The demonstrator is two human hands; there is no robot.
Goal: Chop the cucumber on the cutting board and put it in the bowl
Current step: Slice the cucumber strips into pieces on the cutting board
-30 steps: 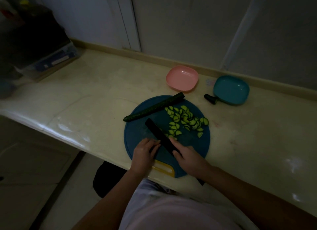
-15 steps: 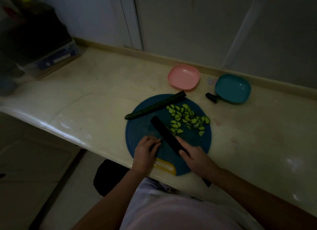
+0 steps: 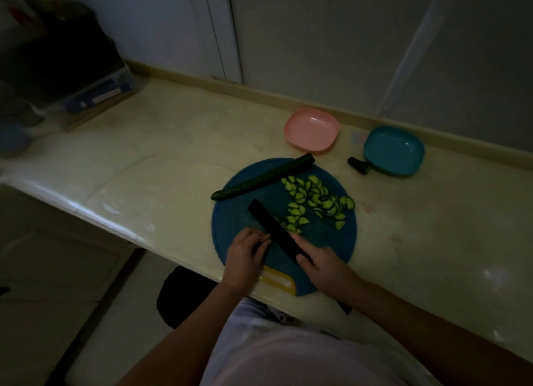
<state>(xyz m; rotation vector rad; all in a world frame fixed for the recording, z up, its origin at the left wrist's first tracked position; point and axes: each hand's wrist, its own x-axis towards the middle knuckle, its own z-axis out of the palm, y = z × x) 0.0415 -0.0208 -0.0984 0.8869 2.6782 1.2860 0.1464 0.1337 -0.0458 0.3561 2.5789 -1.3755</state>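
A round blue cutting board (image 3: pixel 326 241) lies on the pale counter. A long dark cucumber piece (image 3: pixel 262 178) rests across the board's far-left edge. A heap of light green cucumber slices (image 3: pixel 314 198) covers the board's right half. My right hand (image 3: pixel 323 264) grips the handle of a black knife (image 3: pixel 271 227) whose blade points far-left over the board. My left hand (image 3: pixel 245 258) sits just left of the blade, fingers curled over a dark cucumber piece that is mostly hidden. A pink bowl (image 3: pixel 311 129) and a teal bowl (image 3: pixel 393 150) stand behind the board.
A cut-off cucumber end (image 3: pixel 359 165) lies against the teal bowl's left side. Boxes and dark clutter (image 3: pixel 95 94) fill the counter's far-left corner. The counter's front edge runs right under my wrists, with a dark stool (image 3: pixel 184 293) below it.
The knife blade has shifted slightly along the board near the closest slices. Both hands stay in about the same place.
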